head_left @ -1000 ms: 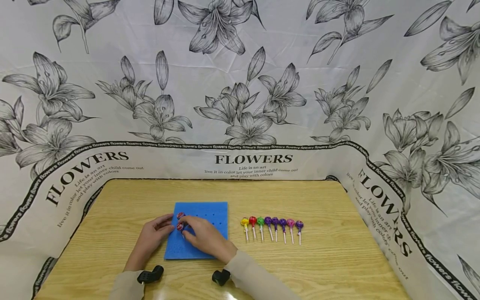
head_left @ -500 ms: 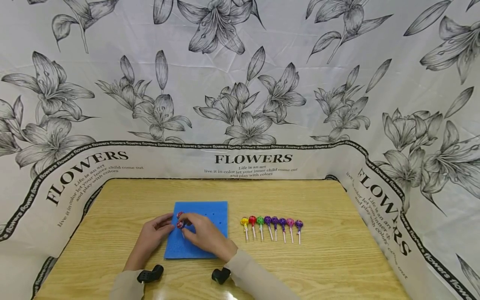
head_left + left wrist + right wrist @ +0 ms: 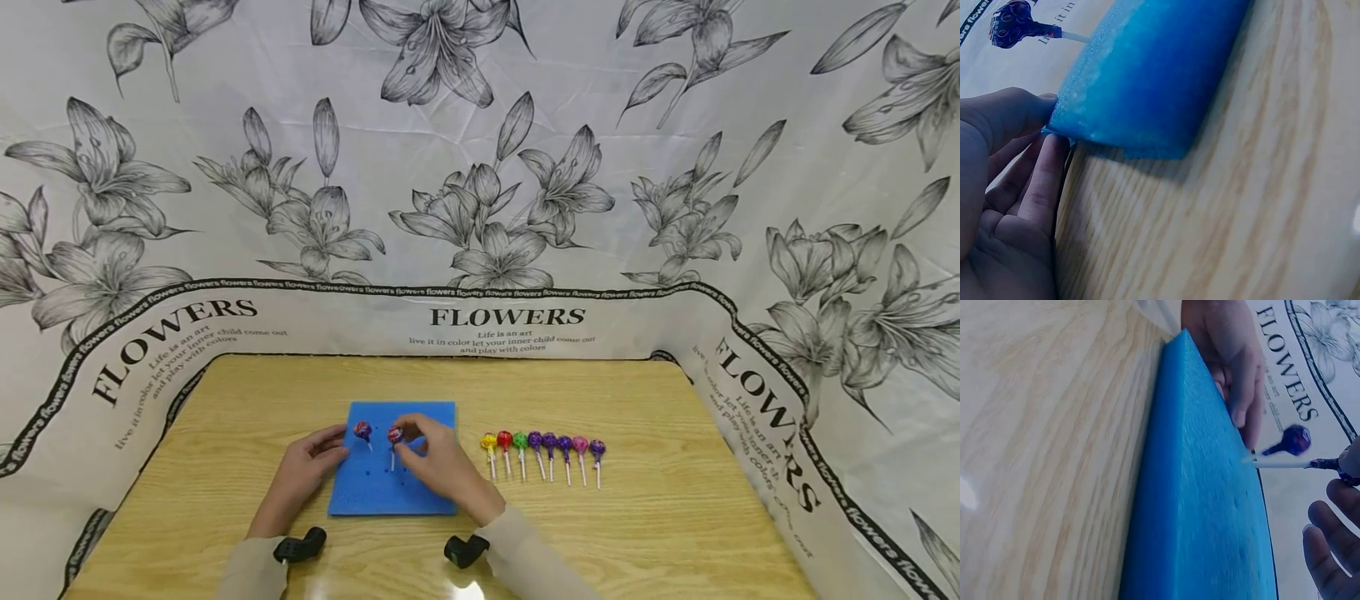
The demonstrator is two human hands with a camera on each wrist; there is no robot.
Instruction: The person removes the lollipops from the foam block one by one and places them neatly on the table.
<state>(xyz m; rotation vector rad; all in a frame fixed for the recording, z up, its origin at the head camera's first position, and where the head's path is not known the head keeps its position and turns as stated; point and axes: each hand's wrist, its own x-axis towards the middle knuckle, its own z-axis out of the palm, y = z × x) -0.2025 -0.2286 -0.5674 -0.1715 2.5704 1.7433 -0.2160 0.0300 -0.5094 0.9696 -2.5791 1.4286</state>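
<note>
A blue foam block (image 3: 348,498) with small holes in its top lies on the table. One lollipop (image 3: 363,430) in a dark red and blue wrapper stands in the block near its far left corner. My right hand (image 3: 446,467) pinches a similar lollipop (image 3: 395,435) by its candy head, stick down, over the block. Whether that stick's tip sits in a hole, I cannot tell. At the block's left edge, my left hand (image 3: 303,471) touches the foam (image 3: 1141,75) with its thumb and fingertips.
To the right of the block lies a row of several lollipops, from a yellow one (image 3: 489,442) through red, green and purple to a pink one (image 3: 581,447) and a last purple one (image 3: 597,449). A flower-printed curtain (image 3: 510,325) surrounds the wooden table (image 3: 637,533).
My right hand has carried its lollipop to the right, away from the standing one, uncovering more holes in the foam. The left hand stays at the block's edge.
</note>
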